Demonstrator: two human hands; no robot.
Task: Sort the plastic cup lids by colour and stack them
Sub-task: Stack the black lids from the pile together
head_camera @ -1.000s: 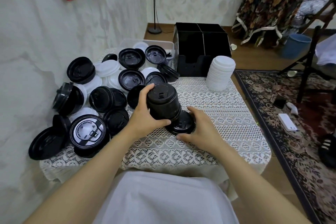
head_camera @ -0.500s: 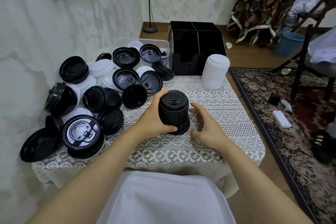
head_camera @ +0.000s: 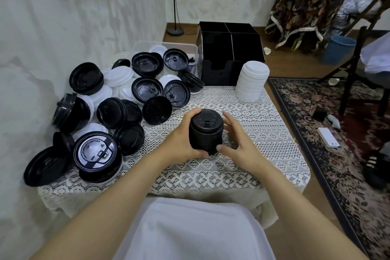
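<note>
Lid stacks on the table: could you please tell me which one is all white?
The tall stack standing alone by the black organiser; the held stack is black.

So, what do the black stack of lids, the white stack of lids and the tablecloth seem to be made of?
Black stack of lids: probably thin moulded plastic, semi-gloss; soft highlights on the rim and a moulded sip tab. White stack of lids: likely the same plastic, matte, no glare. Tablecloth: lace fabric, cotton or synthetic, I cannot tell; open holes in a repeated pattern.

Single head-worn view, looking forward and down, close over the table (head_camera: 242, 167), room beyond
</note>
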